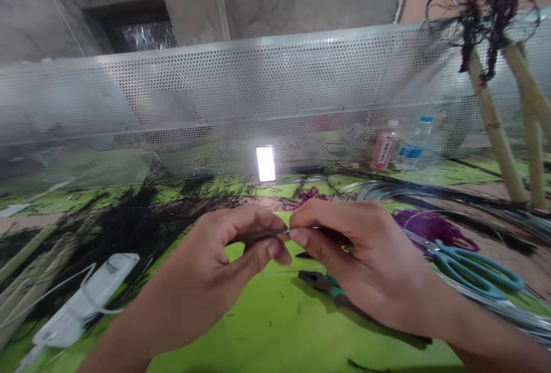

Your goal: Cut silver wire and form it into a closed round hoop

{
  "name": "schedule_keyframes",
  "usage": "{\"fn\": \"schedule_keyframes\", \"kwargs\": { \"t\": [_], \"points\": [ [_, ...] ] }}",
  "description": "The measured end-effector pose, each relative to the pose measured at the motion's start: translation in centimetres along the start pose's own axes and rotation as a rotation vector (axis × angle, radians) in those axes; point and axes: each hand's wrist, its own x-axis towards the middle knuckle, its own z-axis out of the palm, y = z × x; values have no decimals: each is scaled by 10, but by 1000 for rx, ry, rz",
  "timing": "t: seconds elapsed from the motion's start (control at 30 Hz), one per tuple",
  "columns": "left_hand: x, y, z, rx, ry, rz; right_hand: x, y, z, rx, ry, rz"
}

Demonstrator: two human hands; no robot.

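Between my two hands runs a thin dark rod or wire [258,236], roughly level above the green table surface. My left hand [232,258] pinches it with thumb and fingers. Close beside it, my right hand [344,247] grips the same piece, thumb against forefinger. What the wire is wrapped with, if anything, is too small to tell. Pliers [321,282] with green and black handles lie below my right hand, which partly hides them. To the right are scissors [469,269] with blue handles, beside a bundle of purple thread [434,229].
A white power strip [88,298] with a cable lies at left near bamboo sticks [38,264] and black fibres [129,218]. A lit phone [266,164] leans at a perforated metal screen [241,86]. Two bottles [384,146], coiled wire [387,189] and bamboo poles [495,126] stand or lie right.
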Motion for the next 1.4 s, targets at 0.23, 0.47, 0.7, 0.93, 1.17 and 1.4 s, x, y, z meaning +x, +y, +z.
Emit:
{"fn": "schedule_keyframes", "kwargs": {
  "t": [0.23,0.47,0.7,0.93,1.17,1.4],
  "points": [
    [-4,-12,10,680,361,536,1,-4,-16,253,-83,226],
    [-6,-14,9,826,345,695,4,-7,-12,296,-122,249],
    [-3,-16,8,725,316,553,4,-5,-8,225,-103,230],
    [5,0,10,160,277,161,4,-8,-2,197,-79,205],
    [5,2,-1,-572,-81,-235,2,-12,3,221,-90,99],
    [-3,-3,6,259,384,236,0,-12,-9,322,-90,243]
  ]
}}
